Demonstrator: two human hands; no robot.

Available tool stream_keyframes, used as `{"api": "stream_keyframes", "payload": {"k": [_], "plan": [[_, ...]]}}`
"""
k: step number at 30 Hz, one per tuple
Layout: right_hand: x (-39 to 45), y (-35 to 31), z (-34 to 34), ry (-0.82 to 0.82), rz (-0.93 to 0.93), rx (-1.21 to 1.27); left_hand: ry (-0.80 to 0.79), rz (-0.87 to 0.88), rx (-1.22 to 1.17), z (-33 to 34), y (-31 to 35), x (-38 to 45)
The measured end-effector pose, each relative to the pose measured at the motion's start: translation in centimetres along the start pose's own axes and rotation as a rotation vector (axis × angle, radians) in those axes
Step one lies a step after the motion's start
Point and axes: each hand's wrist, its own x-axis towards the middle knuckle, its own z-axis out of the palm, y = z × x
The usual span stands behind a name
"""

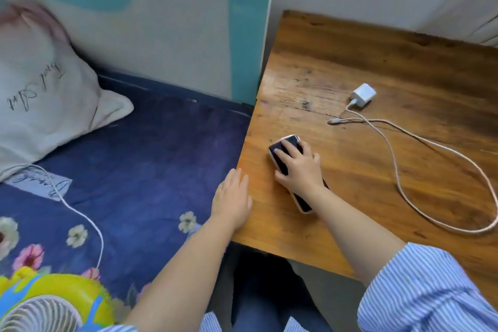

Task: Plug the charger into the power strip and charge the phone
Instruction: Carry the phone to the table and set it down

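Observation:
A dark phone in a pale case (280, 155) lies face up on the wooden table (377, 75), close to its left edge. My right hand (297, 163) lies over the phone's middle, fingers curled around its sides. My left hand (233, 198) rests flat with fingers apart at the table's left edge, holding nothing. A white charger plug (363, 94) lies further back on the table. Its white cable (442, 151) loops to the right, and the free connector end (334, 121) lies left of the plug. No power strip is in view.
To the left is a bed with a dark blue floral sheet (134, 170) and a white pillow (45, 100). A small fan with a yellow rim (45, 304) sits bottom left, its white cord (83, 218) trailing over the sheet. Walls stand close behind the bed and table.

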Motion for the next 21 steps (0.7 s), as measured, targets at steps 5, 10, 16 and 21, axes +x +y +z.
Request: {"api": "stream_keyframes", "payload": {"k": [5,10,16,21], "plan": [[2.2,0.1,1.9,0.156,-0.069,0.027,0.069,0.078,-0.064,3.6,-1.0,1.7],[2.3,0.2,3.1,0.204,-0.08,-0.035,0.073,0.069,-0.038,4.6,-1.0,1.8],[0.7,1.1,0.5,-0.141,-0.034,-0.088,-0.021,0.081,0.152,-0.2,1.0,1.3],[-3.0,3.2,-5.4,-0.08,0.038,-0.024,0.041,0.193,0.282,-6.8,6.7,2.1]]}}
